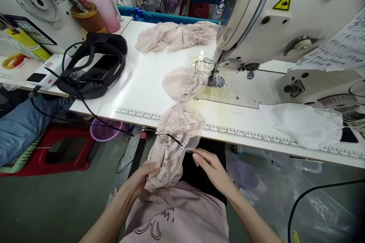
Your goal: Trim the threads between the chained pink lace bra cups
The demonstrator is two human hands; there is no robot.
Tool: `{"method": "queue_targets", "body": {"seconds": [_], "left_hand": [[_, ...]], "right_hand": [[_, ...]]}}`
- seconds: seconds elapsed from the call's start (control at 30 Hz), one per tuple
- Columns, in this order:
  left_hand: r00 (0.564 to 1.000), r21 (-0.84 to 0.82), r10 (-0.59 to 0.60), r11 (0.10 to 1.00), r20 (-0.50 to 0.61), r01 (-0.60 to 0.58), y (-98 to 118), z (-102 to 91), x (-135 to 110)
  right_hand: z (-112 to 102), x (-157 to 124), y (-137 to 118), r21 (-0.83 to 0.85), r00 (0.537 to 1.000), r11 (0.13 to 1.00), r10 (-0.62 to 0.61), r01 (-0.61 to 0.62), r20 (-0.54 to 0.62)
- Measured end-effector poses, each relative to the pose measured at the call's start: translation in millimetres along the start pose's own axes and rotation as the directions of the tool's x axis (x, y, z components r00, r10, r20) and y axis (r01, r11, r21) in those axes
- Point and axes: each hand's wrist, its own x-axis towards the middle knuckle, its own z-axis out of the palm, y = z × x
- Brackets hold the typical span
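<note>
Worktop: a white worktop (pixel 148 79) with a printed ruler strip (pixel 137 113) along its near edge; a grey-green floor lies below it.
Room: a workshop, with further tables and a blue rail behind; a red stool (pixel 65 152) and a purple basket (pixel 105 129) stand under the worktop at left.
Machine: a white sewing machine (pixel 285 19) occupies the right half of the worktop, its needle area (pixel 214 78) lit.
Lace piece: a pale pink lace piece (pixel 176 129) runs from the needle area toward the person, draped over the near worktop edge and hanging into the lap; its long axis is roughly front to back, tilted slightly leftward at the lower end.
Left hand: the left hand (pixel 142 178) is closed loosely on the lower hanging end of the lace piece, fingers curled into the fabric.
Right hand: the right hand (pixel 211 167) is partly open, fingertips (pixel 196 157) touching the right edge of the lace piece just below the worktop edge.
Lace pile: more pink lace (pixel 176 36) lies heaped at the far side of the worktop.
Other items: a black strap bundle (pixel 94 64), a pink bottle (pixel 99 0) and a white cloth (pixel 305 125) rest on the worktop.
</note>
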Motion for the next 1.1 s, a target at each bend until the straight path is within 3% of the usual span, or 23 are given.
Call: {"method": "queue_targets", "body": {"seconds": [0.13,0.27,0.47,1.1], "left_hand": [[0.992,0.081,0.017,0.997,-0.123,-0.007,-0.8,-3.9,-3.5],[0.985,0.107,0.017,0.994,-0.173,0.002,1.5,-0.8,-4.7],[0.993,0.175,0.003,0.984,-0.122,0.018,2.4,0.7,-4.7],[0.990,0.198,0.021,0.980,-0.139,0.007,3.5,-0.1,-10.5]], "right_hand": [[12.9,10.2,15.9,0.198,0.999,0.980,0.026,-0.032,0.034],[16.3,9.1,18.5,0.231,0.998,0.973,0.015,-0.028,0.054],[12.3,7.0,12.9,0.208,1.000,0.978,0.009,-0.011,0.010],[7.6,7.9,8.2,0.198,1.000,0.980,-0.004,-0.001,0.027]]}}
